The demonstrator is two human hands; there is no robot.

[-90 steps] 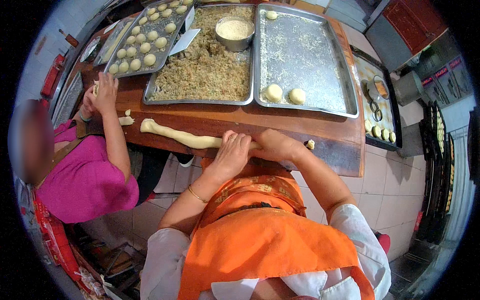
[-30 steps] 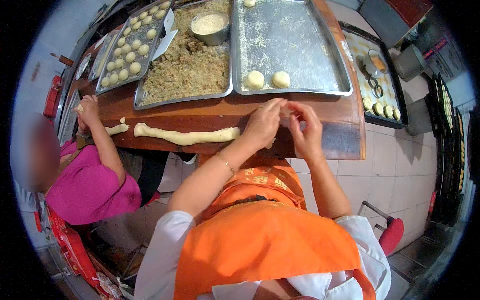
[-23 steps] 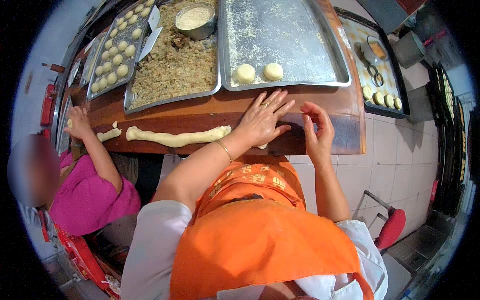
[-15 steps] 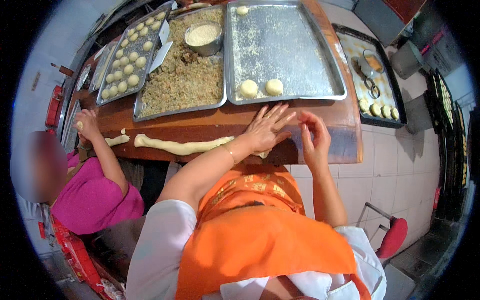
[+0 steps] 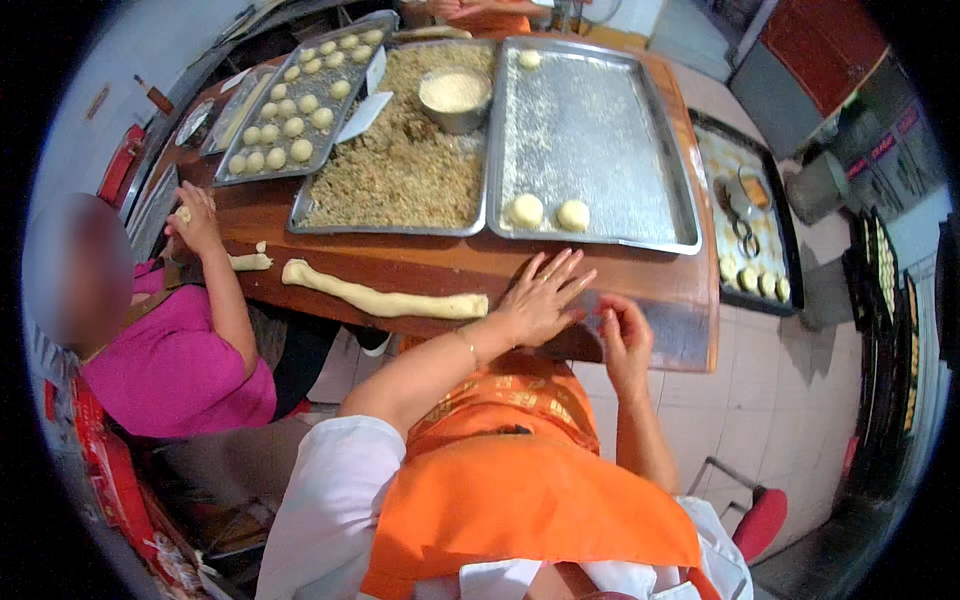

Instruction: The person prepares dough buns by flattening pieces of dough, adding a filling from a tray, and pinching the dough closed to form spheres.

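My left hand [image 5: 540, 300] lies flat on the wooden table's near edge, fingers spread; what is under its palm is hidden. My right hand [image 5: 625, 340] is raised just right of it, its fingers bent in and drawn together; anything between them is too small to make out. Beside my left wrist lies a long rope of pale dough [image 5: 385, 298]. Beyond my hands is a large metal tray [image 5: 600, 130] dusted with pale crumbs. Two round dough balls, one on the left [image 5: 526, 210] and one on the right [image 5: 573, 215], sit near its front rim.
Left of that tray, a tray of crumbly filling [image 5: 390, 190] holds a metal bowl [image 5: 455, 100]. A tray of dough balls [image 5: 300, 115] stands farther left. A co-worker in magenta [image 5: 180, 350] sits at the left. A dark baking tray [image 5: 745, 220] and a red stool [image 5: 762, 522] are at right.
The view has shifted, so the table sits lower in it. My right hand's fingers have drawn closer together. My left hand stays spread flat on the table. Another person's hands now show at the far edge.
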